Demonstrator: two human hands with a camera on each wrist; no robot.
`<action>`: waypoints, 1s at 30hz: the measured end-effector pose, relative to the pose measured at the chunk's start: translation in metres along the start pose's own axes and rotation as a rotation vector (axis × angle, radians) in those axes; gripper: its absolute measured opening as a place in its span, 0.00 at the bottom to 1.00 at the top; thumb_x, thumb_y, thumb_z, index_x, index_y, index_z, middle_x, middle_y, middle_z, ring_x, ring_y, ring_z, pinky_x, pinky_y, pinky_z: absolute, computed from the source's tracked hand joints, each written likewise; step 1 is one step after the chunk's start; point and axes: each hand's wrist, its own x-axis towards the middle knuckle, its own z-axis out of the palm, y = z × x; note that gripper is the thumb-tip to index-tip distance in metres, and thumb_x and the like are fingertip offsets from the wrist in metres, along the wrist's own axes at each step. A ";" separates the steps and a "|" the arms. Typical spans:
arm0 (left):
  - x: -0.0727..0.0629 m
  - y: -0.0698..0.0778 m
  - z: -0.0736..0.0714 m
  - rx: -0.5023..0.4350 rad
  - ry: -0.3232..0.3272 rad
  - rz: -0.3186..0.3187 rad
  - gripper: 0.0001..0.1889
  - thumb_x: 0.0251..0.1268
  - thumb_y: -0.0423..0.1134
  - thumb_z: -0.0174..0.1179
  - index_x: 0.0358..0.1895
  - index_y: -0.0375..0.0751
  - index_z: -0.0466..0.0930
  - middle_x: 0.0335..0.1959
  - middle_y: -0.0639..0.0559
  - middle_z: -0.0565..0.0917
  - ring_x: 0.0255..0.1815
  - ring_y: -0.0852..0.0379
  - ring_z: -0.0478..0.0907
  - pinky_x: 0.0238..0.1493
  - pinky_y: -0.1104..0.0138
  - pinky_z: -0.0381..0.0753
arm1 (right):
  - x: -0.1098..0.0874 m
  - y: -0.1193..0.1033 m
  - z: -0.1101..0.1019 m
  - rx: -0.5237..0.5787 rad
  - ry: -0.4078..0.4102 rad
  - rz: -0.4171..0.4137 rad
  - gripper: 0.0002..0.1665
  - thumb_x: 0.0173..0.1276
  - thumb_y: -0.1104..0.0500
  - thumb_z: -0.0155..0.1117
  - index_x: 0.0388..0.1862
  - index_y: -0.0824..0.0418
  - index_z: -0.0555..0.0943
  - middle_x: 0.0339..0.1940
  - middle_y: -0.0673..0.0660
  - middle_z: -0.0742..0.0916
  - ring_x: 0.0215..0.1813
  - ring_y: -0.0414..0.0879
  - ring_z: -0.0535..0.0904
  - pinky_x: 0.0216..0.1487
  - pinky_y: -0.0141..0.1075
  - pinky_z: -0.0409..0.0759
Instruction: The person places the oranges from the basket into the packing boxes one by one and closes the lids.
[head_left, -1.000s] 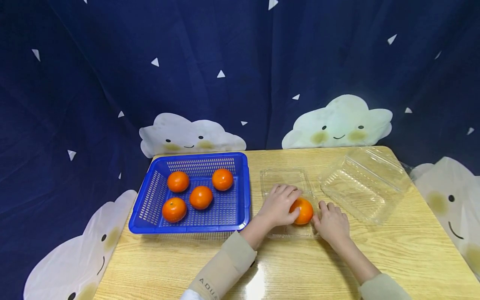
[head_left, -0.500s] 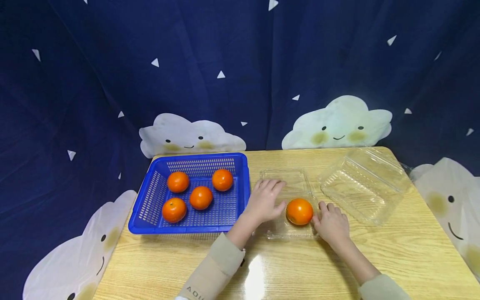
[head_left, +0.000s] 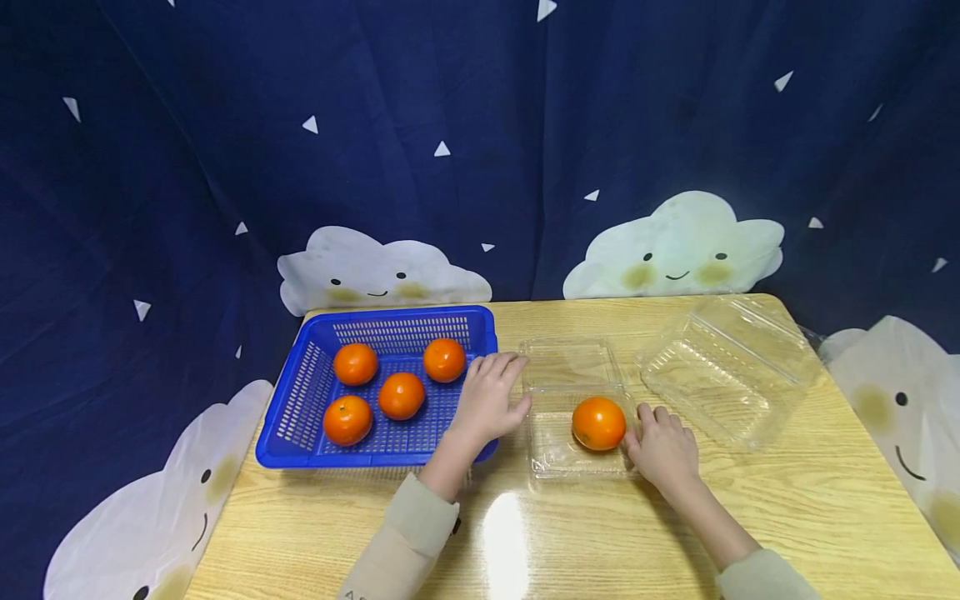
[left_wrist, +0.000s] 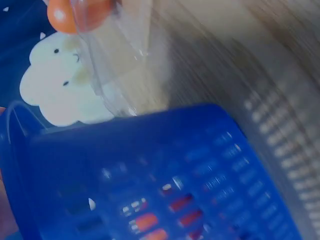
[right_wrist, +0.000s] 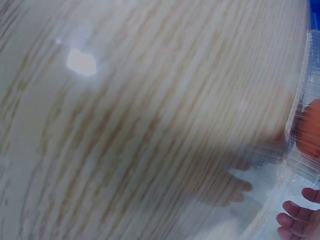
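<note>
My left hand is over the right rim of a blue plastic basket, holding nothing, its fingers relaxed. Several oranges lie inside the basket. To the right, a clear plastic clamshell box lies opened flat, its lid toward the back. One orange sits in the right half of its base. Beside the box's right wall rests my right hand, thumb at the edge and fingers relaxed. In the right wrist view, the fingers show loosely bent near the clear box. The left wrist view shows the basket's side close up.
A second, larger clear plastic container stands opened at the back right of the wooden table. A dark blue curtain with clouds hangs behind the table.
My left hand has let go of the orange in the clear box and moved left to the basket's right rim. The right hand has stayed in place.
</note>
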 end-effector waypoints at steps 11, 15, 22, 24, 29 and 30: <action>-0.020 -0.037 -0.003 0.024 0.050 -0.081 0.23 0.50 0.44 0.58 0.52 0.43 0.76 0.49 0.48 0.78 0.53 0.50 0.71 0.55 0.56 0.65 | -0.001 0.001 0.000 0.008 -0.016 0.007 0.22 0.58 0.54 0.54 0.48 0.67 0.70 0.38 0.68 0.77 0.37 0.62 0.73 0.30 0.51 0.70; -0.027 -0.050 -0.006 0.029 0.038 -0.104 0.23 0.49 0.43 0.59 0.52 0.42 0.75 0.49 0.46 0.77 0.52 0.48 0.71 0.54 0.53 0.66 | 0.000 0.001 0.000 0.012 -0.008 0.003 0.22 0.58 0.53 0.54 0.47 0.67 0.70 0.38 0.68 0.77 0.37 0.63 0.73 0.30 0.51 0.70; -0.036 -0.069 -0.007 0.043 0.012 -0.152 0.22 0.49 0.43 0.60 0.51 0.41 0.75 0.49 0.44 0.77 0.51 0.46 0.70 0.54 0.50 0.64 | 0.000 0.000 0.000 0.014 0.016 -0.003 0.22 0.58 0.53 0.55 0.46 0.67 0.71 0.37 0.68 0.77 0.37 0.63 0.74 0.30 0.52 0.70; -0.038 -0.073 -0.008 0.046 -0.003 -0.166 0.23 0.49 0.43 0.60 0.51 0.40 0.75 0.50 0.43 0.77 0.52 0.45 0.70 0.55 0.49 0.64 | 0.000 0.000 0.000 0.013 0.016 -0.002 0.22 0.58 0.53 0.55 0.46 0.67 0.71 0.37 0.67 0.78 0.37 0.63 0.74 0.30 0.52 0.70; -0.041 -0.082 -0.009 0.070 -0.049 -0.211 0.24 0.50 0.44 0.59 0.53 0.40 0.74 0.51 0.43 0.76 0.53 0.45 0.69 0.55 0.49 0.64 | -0.001 0.001 0.000 0.013 0.005 -0.003 0.22 0.58 0.53 0.55 0.47 0.67 0.70 0.37 0.68 0.77 0.37 0.63 0.73 0.30 0.52 0.70; -0.041 -0.084 -0.010 0.074 -0.063 -0.226 0.25 0.50 0.44 0.60 0.54 0.40 0.73 0.52 0.43 0.75 0.53 0.45 0.69 0.56 0.49 0.63 | -0.001 0.001 0.001 0.012 0.007 -0.004 0.22 0.58 0.53 0.55 0.47 0.67 0.70 0.37 0.68 0.77 0.37 0.63 0.73 0.30 0.52 0.70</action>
